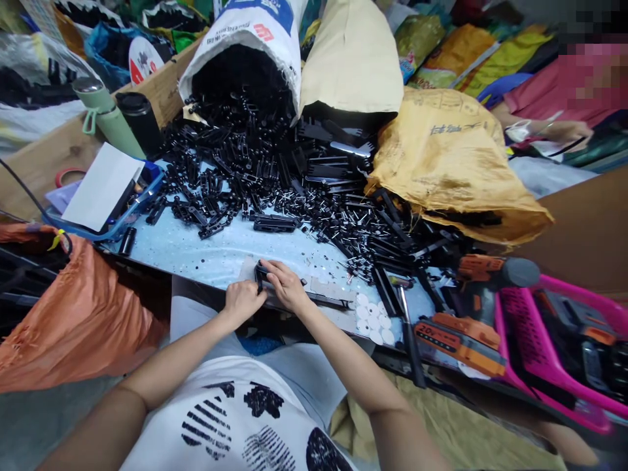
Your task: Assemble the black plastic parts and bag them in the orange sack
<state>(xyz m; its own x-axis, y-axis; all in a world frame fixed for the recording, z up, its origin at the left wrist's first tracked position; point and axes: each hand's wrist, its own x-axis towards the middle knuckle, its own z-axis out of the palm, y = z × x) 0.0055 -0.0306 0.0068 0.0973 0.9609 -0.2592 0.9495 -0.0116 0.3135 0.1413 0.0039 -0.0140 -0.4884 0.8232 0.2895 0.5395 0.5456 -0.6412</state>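
At the table's front edge, my left hand [243, 303] is closed round the near end of a small black plastic part [260, 277]. My right hand [287, 285] grips the same part from the other side, its fingers bent over the top. Much of the part is hidden by the fingers, so its exact kind does not show. Just right of my right hand lies a long dark strip [333, 301] on a grey piece of card. Past the hands, a black clip-like part [275, 224] lies in front of a heap of black plastic parts [235, 157].
Small metal pins [314, 209] lie among the parts. On the right are white round stickers [373, 318], a hammer [412, 333], a cordless drill [478, 307] and a pink basket [530, 333]. Sacks [350, 59] spill parts behind. A co-worker's hand [569, 133] shows at the upper right.
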